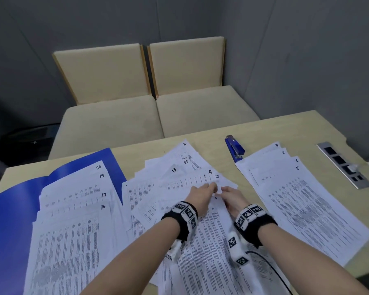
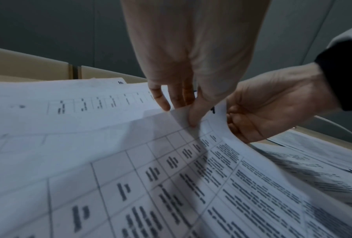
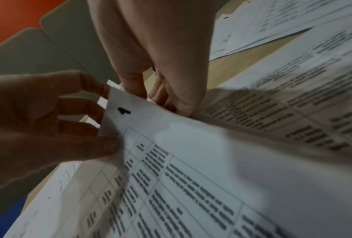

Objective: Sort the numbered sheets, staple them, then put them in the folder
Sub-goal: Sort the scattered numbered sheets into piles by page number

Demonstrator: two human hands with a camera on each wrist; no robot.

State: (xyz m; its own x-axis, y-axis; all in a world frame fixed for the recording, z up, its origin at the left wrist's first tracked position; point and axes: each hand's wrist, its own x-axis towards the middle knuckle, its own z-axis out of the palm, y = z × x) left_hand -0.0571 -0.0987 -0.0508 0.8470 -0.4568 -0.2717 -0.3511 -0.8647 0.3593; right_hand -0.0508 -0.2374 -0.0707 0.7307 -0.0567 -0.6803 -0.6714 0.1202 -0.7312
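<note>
Forearms with marker bands cross the near edge of the middle heap (image 1: 179,209). Both hands work one sheet's top corner: left hand (image 1: 200,195) pinches it between thumb and fingers, right hand (image 1: 232,198) grasps the same sheet (image 3: 171,153) from the other side, thumb on top, fingers curled under. Corner is lifted clear of the heap, probably to peel a single sheet off and read its number; the mark there is too blurred to read.

Sheets lie in three groups on the bench (image 1: 285,128):
- left stack (image 1: 73,220), fanned so corner numbers show: 20, 19, 17, 16. It rests on the open blue folder (image 1: 13,209).
- middle heap, unsorted: 10, 23, 13, 4 legible, others partly hidden.
- right stack (image 1: 307,199), fanned likewise: 9, 8, 6, 5.

Fanning looks deliberate: numbers stay readable for slotting in missing ones.

One blue stapler (image 1: 234,147), untouched, between middle and right groups. One folder. Two chairs (image 1: 147,92) beyond the bench.

Judgement: sorting in hand; stapling not yet begun.
</note>
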